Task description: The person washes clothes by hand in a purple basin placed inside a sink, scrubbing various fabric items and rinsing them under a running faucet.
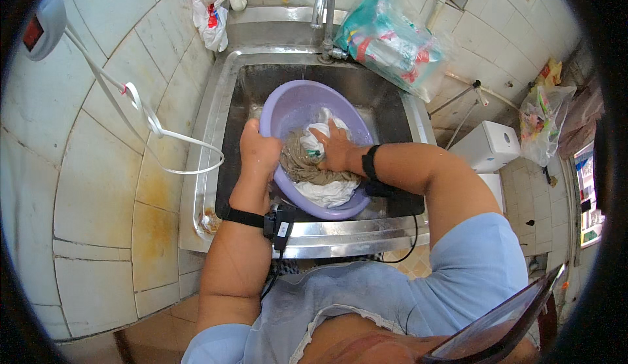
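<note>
A purple plastic basin [314,87] sits tilted inside a stainless steel sink [324,246]. My left hand [260,150] grips the basin's left rim, with the thumb on top. Inside the basin lie wet clothes: a beige cloth [299,162] in the middle, white cloth [327,194] at the near side, and more white cloth [321,116] at the far side. My right hand [338,145] presses down on the clothes with its fingers spread over the white cloth. Whether those fingers hold any fabric I cannot tell. Some water shows around the cloth.
A curved metal faucet [324,5] stands behind the basin. A plastic-wrapped package [392,45] leans at the back right corner. White cable [196,171] hangs from the left wall over the sink's edge. A white plastic bag [211,10] hangs at the back left.
</note>
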